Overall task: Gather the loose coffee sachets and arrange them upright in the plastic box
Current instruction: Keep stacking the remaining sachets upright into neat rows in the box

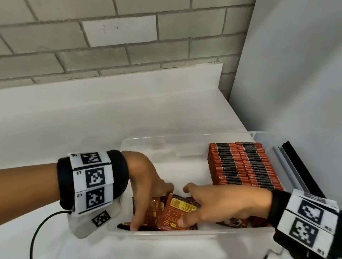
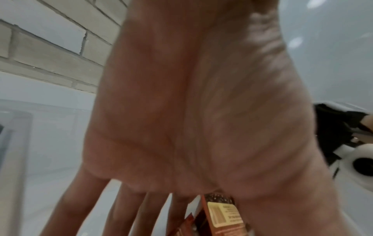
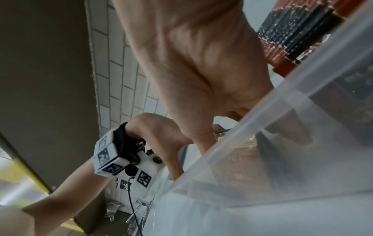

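Here, left hand (image 1: 147,182) and right hand (image 1: 223,203) pinch glossy red flat sachets (image 1: 176,214) inside clear plastic box (image 1: 173,235); ribbed upright stack (image 1: 246,163) at 1 o'clock.

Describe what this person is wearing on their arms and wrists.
Both forearms are bare, with no sleeves. Each wrist has a black padded band wrapped with white panels printed with black square coded markers. A white camera housing hangs under the left wrist, with a thin black cable trailing from it.
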A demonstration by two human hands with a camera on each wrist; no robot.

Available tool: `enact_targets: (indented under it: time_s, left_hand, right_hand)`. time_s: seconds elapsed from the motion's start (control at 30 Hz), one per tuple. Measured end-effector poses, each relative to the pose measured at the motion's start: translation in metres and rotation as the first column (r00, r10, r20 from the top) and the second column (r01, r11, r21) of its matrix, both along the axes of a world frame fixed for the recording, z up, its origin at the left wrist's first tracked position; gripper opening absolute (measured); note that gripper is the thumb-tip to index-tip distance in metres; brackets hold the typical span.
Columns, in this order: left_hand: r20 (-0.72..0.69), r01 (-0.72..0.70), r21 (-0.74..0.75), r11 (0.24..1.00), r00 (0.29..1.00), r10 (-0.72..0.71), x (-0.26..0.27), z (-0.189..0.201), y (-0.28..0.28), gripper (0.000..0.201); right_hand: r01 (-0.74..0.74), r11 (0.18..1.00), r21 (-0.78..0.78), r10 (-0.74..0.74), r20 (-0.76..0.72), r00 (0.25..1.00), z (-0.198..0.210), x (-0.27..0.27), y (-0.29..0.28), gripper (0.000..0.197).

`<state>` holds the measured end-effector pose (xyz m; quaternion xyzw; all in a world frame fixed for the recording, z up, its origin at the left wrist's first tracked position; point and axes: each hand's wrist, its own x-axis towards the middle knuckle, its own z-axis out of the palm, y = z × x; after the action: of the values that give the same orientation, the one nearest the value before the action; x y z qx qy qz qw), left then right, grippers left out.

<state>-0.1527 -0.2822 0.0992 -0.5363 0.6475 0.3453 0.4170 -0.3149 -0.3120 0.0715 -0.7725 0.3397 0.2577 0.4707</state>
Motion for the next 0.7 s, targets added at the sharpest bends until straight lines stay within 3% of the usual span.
enact_targets:
  time_s: [0.1,0.23,0.3,0.37,0.5,0.57,0.63,0.7]
  left_hand:
    - [0.019,0.028,0.094,0.995,0.999,-0.03,0.001,-0.006,0.002,0.083]
    - [-0.033,0.032,0.04,0.999,0.999,-0.03,0.003,-0.01,0.006,0.084]
    - [-0.042,0.025,0.028,0.999,0.999,-0.023,0.007,-0.013,0.007,0.082]
    - [-0.053,0.026,0.047,0.999,0.998,-0.023,0.007,-0.012,0.008,0.075]
    - [-0.128,0.036,0.032,0.999,0.991,-0.032,0.009,-0.012,0.004,0.055]
    - [-0.185,0.013,0.001,1.0,0.983,-0.013,0.015,-0.007,0.002,0.047]
    - [-0.23,-0.028,-0.005,1.0,0.973,0.026,0.022,-0.002,0.0,0.042]
    - [-0.251,-0.034,0.018,0.999,0.967,0.037,0.027,0.001,0.0,0.042]
  right_hand:
    - [0.046,0.998,0.041,-0.044,-0.045,0.998,-0.004,0.007,-0.002,0.075]
    - [0.158,0.977,0.145,-0.15,-0.062,0.987,-0.013,0.012,0.001,0.07]
    - [0.19,0.958,0.212,-0.184,-0.049,0.982,-0.014,0.016,0.0,0.056]
    - [0.186,0.948,0.257,-0.184,-0.03,0.982,-0.013,0.019,-0.002,0.045]
    - [0.182,0.942,0.281,-0.184,-0.022,0.983,-0.016,0.023,-0.002,0.041]
    - [0.183,0.927,0.326,-0.189,-0.016,0.982,-0.015,0.022,-0.004,0.027]
    - [0.187,0.905,0.382,-0.199,-0.008,0.98,-0.012,0.019,-0.008,0.013]
    - [0.188,0.895,0.404,-0.207,0.005,0.978,-0.01,0.016,-0.007,0.013]
